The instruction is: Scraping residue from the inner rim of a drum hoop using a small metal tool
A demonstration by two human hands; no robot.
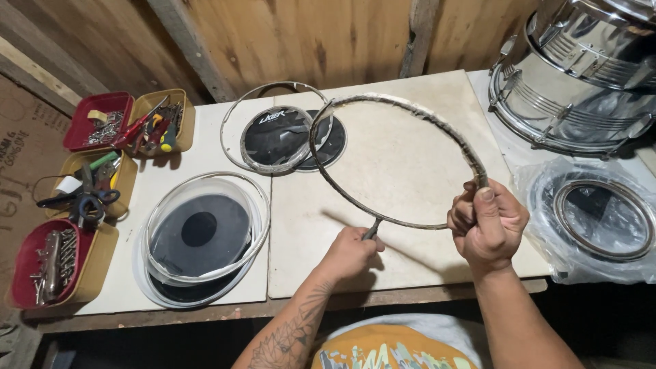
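A large, dirty metal hoop (410,109) is held tilted above the pale tabletop (403,157). My right hand (486,224) grips its right side in a fist. My left hand (350,251) is closed around a thin dark tool (372,229) whose tip touches the hoop's lower edge. The hoop's far rim reaches over a small black drum head (280,140) lying near the wall.
A clear drum head with a black centre dot (199,232) lies front left. Red and yellow trays of tools and bolts (89,198) line the left edge. A chrome drum shell (581,75) stands back right, with a plastic-wrapped drum head (601,219) below it.
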